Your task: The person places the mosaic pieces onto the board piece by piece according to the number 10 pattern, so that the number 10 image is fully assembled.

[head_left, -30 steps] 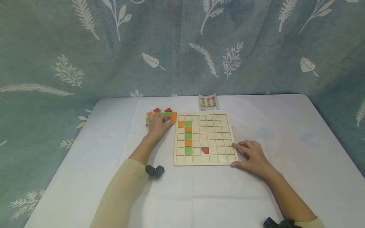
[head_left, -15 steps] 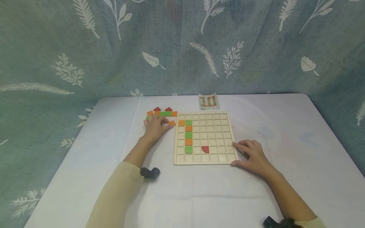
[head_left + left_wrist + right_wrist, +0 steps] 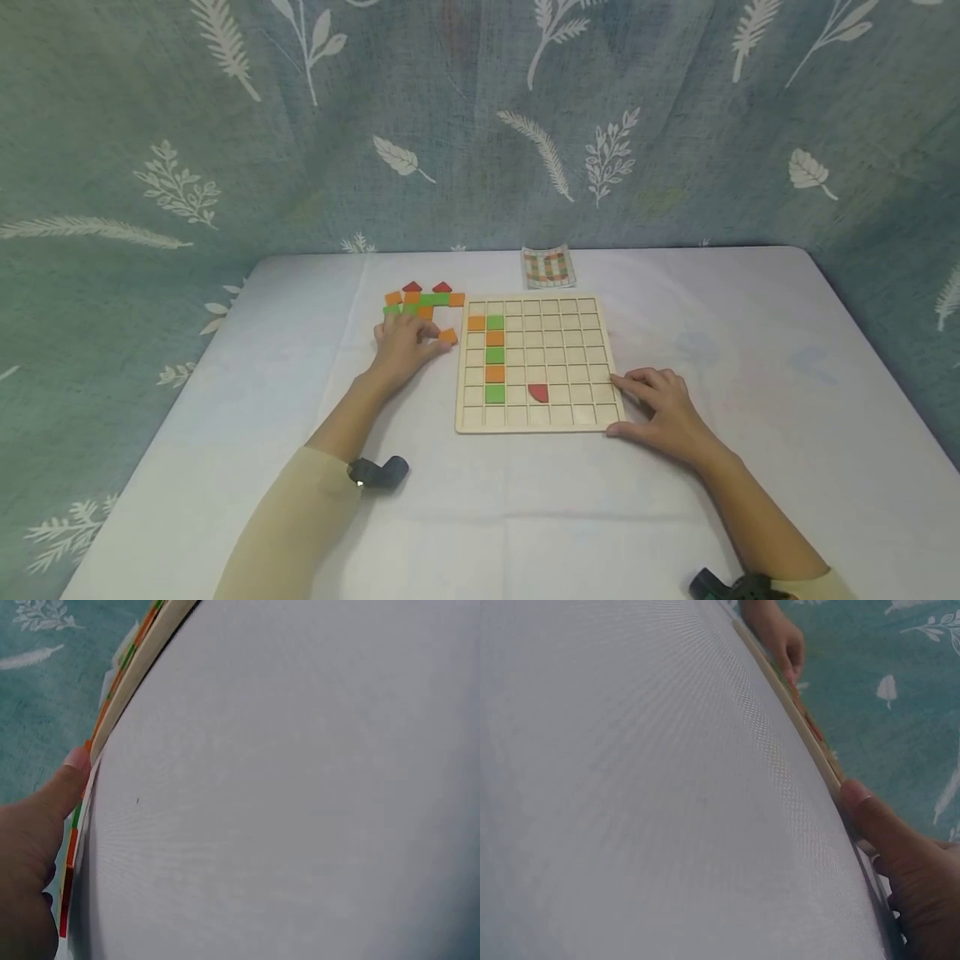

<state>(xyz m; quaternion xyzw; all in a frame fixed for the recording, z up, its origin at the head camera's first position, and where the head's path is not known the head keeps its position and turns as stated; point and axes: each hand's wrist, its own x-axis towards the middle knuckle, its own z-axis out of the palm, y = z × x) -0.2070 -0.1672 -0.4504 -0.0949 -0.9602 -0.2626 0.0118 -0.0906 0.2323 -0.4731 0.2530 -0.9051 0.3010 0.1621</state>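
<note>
In the head view, my left hand (image 3: 401, 350) pinches an orange square tile (image 3: 447, 336) between thumb and fingertips, just left of the wooden grid board (image 3: 570, 358). The thumb (image 3: 67, 776) shows edge-on in the left wrist view. Several green and orange squares stand in the board's left columns, with a red quarter-circle tile (image 3: 538, 392) in a lower cell. My right hand (image 3: 663, 417) rests at the board's lower right corner, index fingertip on the right edge and thumb at the front edge.
Loose orange and green tiles (image 3: 435, 299) lie beyond the left hand, some hidden by it. Two red pieces (image 3: 442, 287) sit behind them. A printed pattern card (image 3: 548, 268) lies behind the board on the white tablecloth (image 3: 555, 492). A leaf-patterned curtain (image 3: 465, 192) hangs behind.
My left hand has drawn the orange tile out of the loose group and toward the person, alongside the board's left edge. The right hand and board have stayed put.
</note>
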